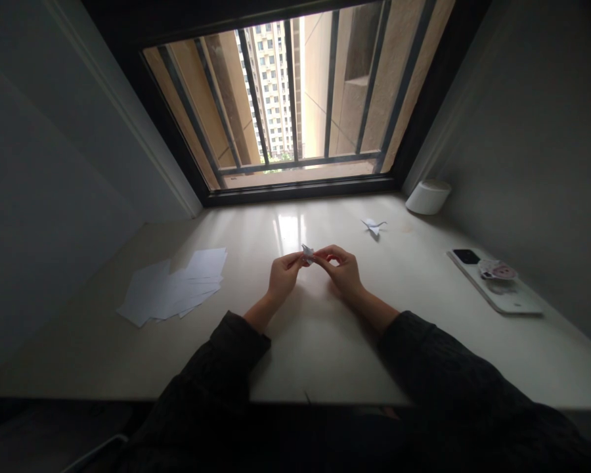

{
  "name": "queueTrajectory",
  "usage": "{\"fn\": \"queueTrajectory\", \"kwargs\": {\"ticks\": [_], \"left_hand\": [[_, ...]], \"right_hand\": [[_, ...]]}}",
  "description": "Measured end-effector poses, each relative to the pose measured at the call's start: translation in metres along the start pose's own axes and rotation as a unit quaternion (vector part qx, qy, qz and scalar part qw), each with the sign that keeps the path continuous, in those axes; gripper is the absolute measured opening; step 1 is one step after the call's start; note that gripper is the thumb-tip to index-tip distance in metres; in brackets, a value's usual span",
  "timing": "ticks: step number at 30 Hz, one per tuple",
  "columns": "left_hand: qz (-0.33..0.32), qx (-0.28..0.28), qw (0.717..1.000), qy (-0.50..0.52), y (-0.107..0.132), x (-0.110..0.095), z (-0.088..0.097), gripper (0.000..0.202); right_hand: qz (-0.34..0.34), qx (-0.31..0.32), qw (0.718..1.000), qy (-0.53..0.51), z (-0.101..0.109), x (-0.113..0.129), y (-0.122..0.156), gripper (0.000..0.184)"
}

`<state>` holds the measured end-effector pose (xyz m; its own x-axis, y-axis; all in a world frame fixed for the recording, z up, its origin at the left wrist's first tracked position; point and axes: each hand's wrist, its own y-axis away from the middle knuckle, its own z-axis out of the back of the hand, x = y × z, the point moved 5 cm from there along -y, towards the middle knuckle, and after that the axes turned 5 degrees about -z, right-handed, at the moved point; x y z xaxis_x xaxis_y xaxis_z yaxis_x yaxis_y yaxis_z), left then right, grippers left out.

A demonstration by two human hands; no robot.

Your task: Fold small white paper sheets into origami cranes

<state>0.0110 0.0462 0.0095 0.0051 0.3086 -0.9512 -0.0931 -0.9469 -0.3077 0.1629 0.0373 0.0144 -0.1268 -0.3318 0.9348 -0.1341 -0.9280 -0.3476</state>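
A small piece of folded white paper (308, 251) is pinched between both hands above the middle of the white sill-like tabletop (320, 355). My left hand (284, 272) grips its left side between thumb and fingers. On the other side, my right hand (342, 268) pinches it with thumb and forefinger. Fingertips cover part of the paper, so its exact folded shape is hard to make out. Beyond my right hand lies a folded paper crane (373, 227), apart from both hands.
Several loose white paper sheets (172, 289) overlap on the left. At right a white phone (497, 289) lies back up, with a grip stuck on it. A white cylindrical object (428, 197) stands in the far right corner. A barred window (295, 98) rises behind the surface.
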Motion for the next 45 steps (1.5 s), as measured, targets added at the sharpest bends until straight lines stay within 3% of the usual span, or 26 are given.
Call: {"fn": "queueTrajectory", "kwargs": {"ticks": [6,11,14,20,36,45], "left_hand": [[0.016,0.003,1.000,-0.001,0.000,-0.003,-0.001,0.027],[0.051,-0.028,0.998,0.024,-0.002,0.003,0.004,0.032],[0.051,-0.041,0.997,0.027,-0.003,0.005,0.006,0.031],[0.050,-0.060,0.997,0.007,-0.001,0.004,0.007,0.034],[0.036,-0.085,0.996,0.020,0.001,-0.002,0.005,0.034],[0.032,-0.072,0.996,0.042,0.001,-0.001,0.003,0.032]], "right_hand": [[0.012,0.003,1.000,0.008,0.000,0.000,0.001,0.025],[0.076,0.058,0.995,0.017,-0.005,0.003,0.001,0.024],[0.115,0.071,0.990,0.042,-0.005,0.007,0.002,0.017],[0.129,0.062,0.988,0.064,-0.002,0.010,0.004,0.005],[0.093,0.060,0.993,0.046,-0.007,0.009,0.002,0.014],[-0.050,0.015,0.999,-0.005,-0.005,-0.004,0.002,0.026]]}}
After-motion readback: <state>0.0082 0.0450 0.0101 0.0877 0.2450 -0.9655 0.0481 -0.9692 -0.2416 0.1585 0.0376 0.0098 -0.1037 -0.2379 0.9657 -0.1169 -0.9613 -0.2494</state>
